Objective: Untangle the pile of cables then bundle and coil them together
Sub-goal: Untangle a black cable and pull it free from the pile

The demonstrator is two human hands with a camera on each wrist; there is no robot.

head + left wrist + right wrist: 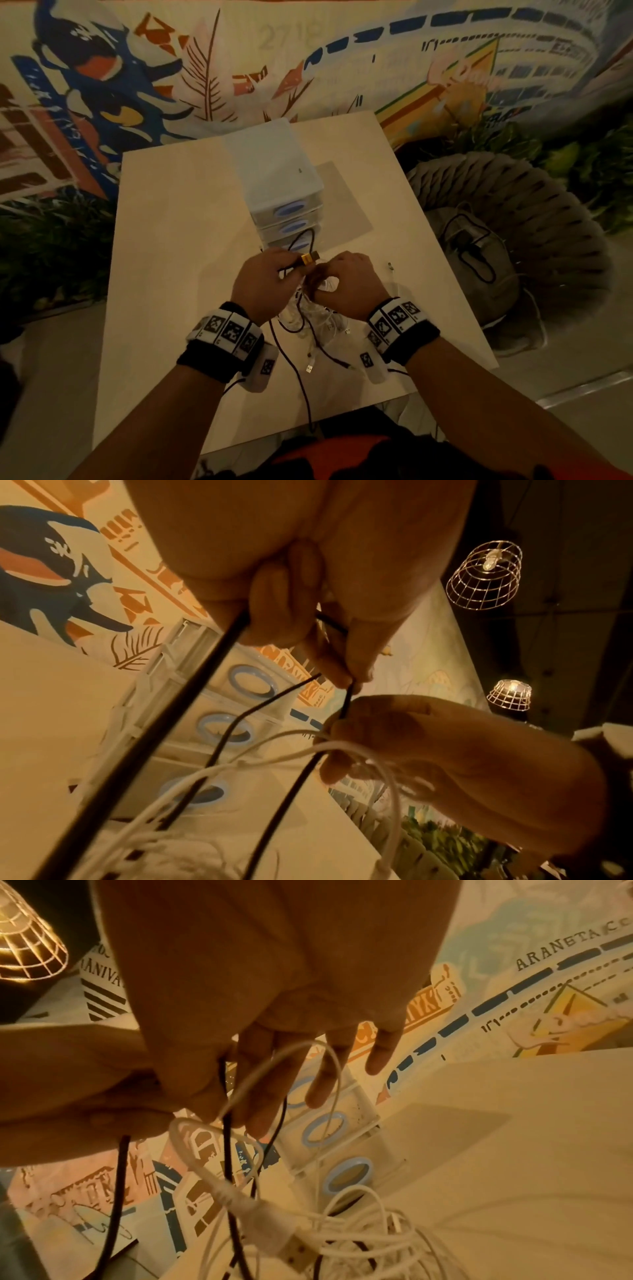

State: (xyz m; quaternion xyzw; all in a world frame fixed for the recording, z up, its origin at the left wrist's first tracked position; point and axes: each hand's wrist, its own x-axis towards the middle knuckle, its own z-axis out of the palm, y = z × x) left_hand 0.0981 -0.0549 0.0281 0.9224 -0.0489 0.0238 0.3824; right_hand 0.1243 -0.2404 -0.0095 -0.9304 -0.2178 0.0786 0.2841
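A tangled pile of white and black cables [317, 323] lies on the table just below both hands. My left hand [291, 265] pinches a black cable [219, 656] near its gold-coloured plug [310, 257], lifted above the pile. My right hand [325, 277] is close beside it, fingers curled round a few white cable strands [373, 753], and the black cable passes between both hands. In the right wrist view a white loop [308, 1053] hangs over my right fingers [270, 1093], above the white pile [363, 1240] and a white USB plug [291, 1245].
A small translucent drawer unit [277, 185] with blue handles stands right behind the hands. A tiny loose item [390, 265] lies on the pale table [178, 240] to the right. A grey woven seat [507, 246] with a black cord sits beyond the table's right edge.
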